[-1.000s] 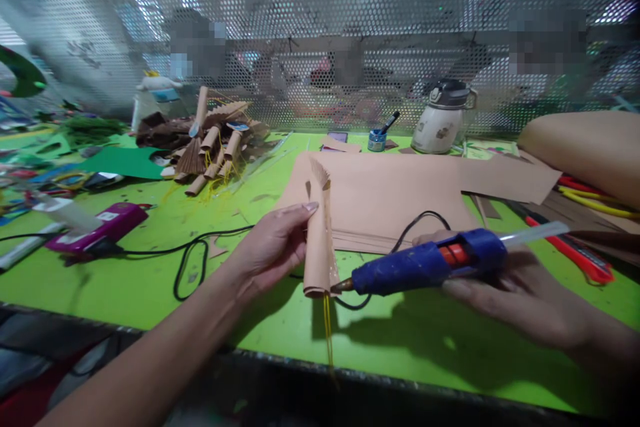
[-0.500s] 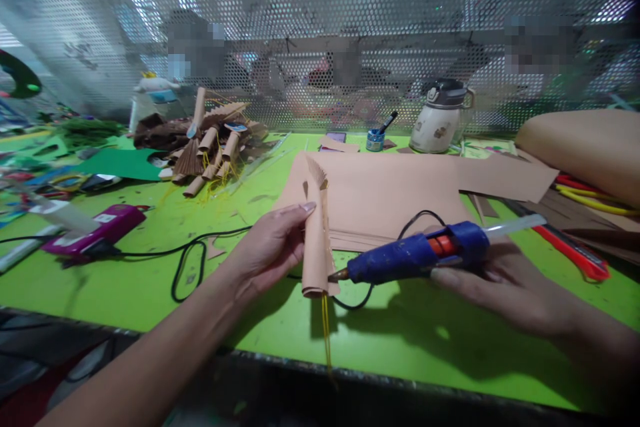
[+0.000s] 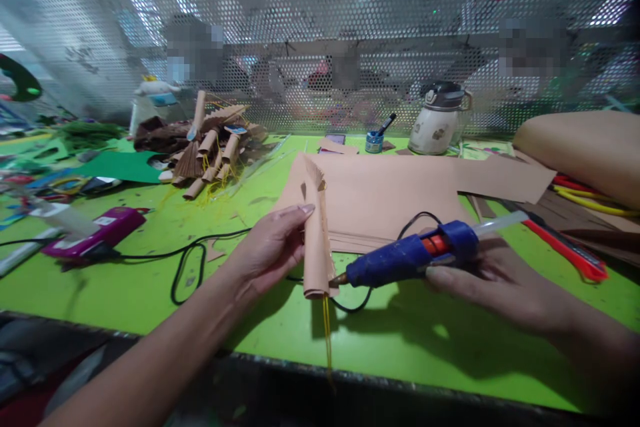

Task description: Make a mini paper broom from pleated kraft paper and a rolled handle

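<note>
My left hand (image 3: pixel 273 243) grips a rolled brown paper tube (image 3: pixel 315 253) near its middle, thumb on top. A pleated paper piece (image 3: pixel 314 172) shows at the tube's far end, and yellow string (image 3: pixel 327 337) hangs from the near end. Along the tube's right side runs a loose paper edge with shiny glue on it. My right hand (image 3: pixel 493 283) is wrapped around a blue hot glue gun (image 3: pixel 410 257) with a clear glue stick (image 3: pixel 503 223) out of its back. The gun's nozzle is at the paper edge by the tube's near end. The fingers behind the gun are partly hidden.
Brown paper sheets (image 3: pixel 390 190) lie stacked behind my hands. Finished-looking tubes with string (image 3: pixel 213 153) are piled at the back left. A purple power strip (image 3: pixel 97 233) sits left, its black cord (image 3: pixel 187 253) looping across. A red cutter (image 3: pixel 570 253) and a kettle-like bottle (image 3: pixel 435 123) are right.
The glue gun has shifted slightly left and its back end has dropped a little, the nozzle staying by the tube's near end. My left hand holds the tube almost unmoved.
</note>
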{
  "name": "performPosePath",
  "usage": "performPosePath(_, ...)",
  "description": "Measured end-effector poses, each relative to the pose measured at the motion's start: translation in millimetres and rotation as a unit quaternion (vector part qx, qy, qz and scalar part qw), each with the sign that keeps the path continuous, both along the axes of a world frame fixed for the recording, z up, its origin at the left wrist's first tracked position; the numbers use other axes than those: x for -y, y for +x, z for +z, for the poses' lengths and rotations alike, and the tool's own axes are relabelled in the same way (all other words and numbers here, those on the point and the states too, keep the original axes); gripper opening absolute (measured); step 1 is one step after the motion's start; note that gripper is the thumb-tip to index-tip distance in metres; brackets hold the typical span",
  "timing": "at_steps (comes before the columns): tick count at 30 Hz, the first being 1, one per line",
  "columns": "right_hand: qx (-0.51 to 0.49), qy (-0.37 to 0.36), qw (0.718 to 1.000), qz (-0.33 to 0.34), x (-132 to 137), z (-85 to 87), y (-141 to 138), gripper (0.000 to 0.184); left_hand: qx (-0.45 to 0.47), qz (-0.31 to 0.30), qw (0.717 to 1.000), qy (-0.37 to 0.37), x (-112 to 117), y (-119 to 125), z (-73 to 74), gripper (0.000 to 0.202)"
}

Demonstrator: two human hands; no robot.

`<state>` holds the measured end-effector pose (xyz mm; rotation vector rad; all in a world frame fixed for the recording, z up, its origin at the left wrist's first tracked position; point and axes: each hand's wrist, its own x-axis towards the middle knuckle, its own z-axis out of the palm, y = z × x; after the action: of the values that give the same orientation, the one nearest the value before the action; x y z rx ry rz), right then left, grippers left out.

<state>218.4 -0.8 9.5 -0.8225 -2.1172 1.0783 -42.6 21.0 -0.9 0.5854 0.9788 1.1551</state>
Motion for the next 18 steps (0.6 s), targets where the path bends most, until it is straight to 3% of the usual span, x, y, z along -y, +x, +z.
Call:
performPosePath(8, 0.022, 0.002, 0.999, -0.040, -0.8, -3.3, 3.1, 0.026, 0.010, -0.013, 1.000, 0.011, 0.5, -1.4, -0.3, 0.011)
performPosePath(18, 0.031, 0.024, 0.999, 0.000, 2.0, 4.7, 6.2, 0.017, -0.010, -0.004, 1.000, 0.010, -1.3, -1.7, -2.1, 0.010)
